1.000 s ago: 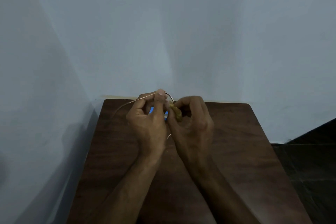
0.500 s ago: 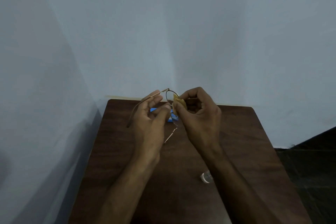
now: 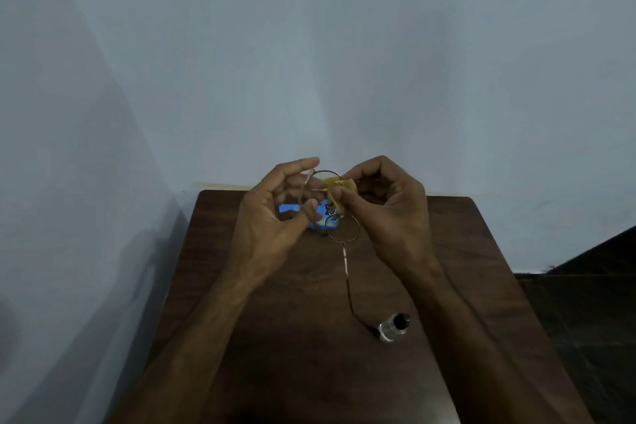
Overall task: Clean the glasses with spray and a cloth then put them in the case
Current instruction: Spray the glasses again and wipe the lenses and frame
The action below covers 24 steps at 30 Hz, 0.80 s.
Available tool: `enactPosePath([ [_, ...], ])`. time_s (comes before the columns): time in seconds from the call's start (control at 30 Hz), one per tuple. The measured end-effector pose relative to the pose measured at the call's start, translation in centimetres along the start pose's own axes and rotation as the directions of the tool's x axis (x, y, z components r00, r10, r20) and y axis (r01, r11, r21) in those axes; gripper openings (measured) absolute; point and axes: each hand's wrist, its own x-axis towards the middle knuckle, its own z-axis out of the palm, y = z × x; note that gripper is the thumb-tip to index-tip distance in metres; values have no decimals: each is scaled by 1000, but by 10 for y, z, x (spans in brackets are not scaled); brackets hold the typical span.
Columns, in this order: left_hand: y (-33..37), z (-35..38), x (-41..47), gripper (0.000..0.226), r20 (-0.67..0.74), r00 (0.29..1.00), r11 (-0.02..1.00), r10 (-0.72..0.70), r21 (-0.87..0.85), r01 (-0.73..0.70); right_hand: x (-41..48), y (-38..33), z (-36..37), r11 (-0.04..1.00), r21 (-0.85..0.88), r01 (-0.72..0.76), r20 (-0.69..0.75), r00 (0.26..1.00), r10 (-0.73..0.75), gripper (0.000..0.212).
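2 hands are working: left hand (image 3: 275, 217) pinching the glasses (image 3: 330, 206), long axis dropping below; right hand (image 3: 385, 206) pinching cloth (image 3: 339, 191) onto the upper lens.

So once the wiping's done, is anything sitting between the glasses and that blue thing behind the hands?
Nothing visible does. The glasses are held above the table by the left hand and right hand, directly over the blue object, possibly the case. The small spray bottle lies nearer the person, off that path.
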Motion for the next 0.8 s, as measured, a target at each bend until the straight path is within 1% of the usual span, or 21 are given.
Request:
enactPosePath([
  [0.1, -5, 6, 2, 27, -44, 994, 988, -103, -118, 98, 1, 1, -4, 999, 42, -25, -11, 1000, 25, 19],
  [0.17, -9, 10, 2, 17, -16, 985, 969, -174, -180, 168, 0, 3, -5, 997, 65, -44, -31, 998, 46, 20],
  [0.2, -10, 13, 1, 15, 4, 978, 953, -207, -223, 203, -1, 4, -5, 995, 78, -56, -44, 997, 59, 19],
  [0.27, -12, 17, 0, 13, 2, 966, 922, -257, -300, 245, -2, 5, -5, 995, 75, -60, -59, 996, 64, 17],
  [0.37, -14, 24, -2, 11, -79, 953, 897, -292, -369, 244, -10, 7, -8, 999, 5, -46, -20, 999, 47, 11],
  [0.47, -14, 34, -6, 11, -150, 943, 880, -298, -426, 211, -19, 12, -13, 986, -166, 7, 42, 999, 0, 11],
  [0.53, -14, 40, -9, 12, -165, 936, 871, -312, -443, 213, -19, 13, -15, 972, -232, 28, 62, 998, -14, 12],
  [0.6, -14, 44, -10, 13, -155, 941, 872, -302, -444, 207, -16, 10, -19, 964, -267, 1, 55, 998, 14, 11],
  [0.67, -12, 46, -11, 10, -170, 942, 874, -290, -447, 189, -13, 8, -23, 971, -234, -54, 53, 996, 68, 8],
  [0.73, -9, 49, -12, 12, -220, 935, 892, -277, -421, 165, -10, 9, -29, 987, -120, -105, 62, 992, 113, 7],
  [0.8, -7, 54, -13, 10, -273, 925, 914, -264, -379, 149, -9, 13, -31, 992, -27, -127, 65, 990, 129, 11],
])
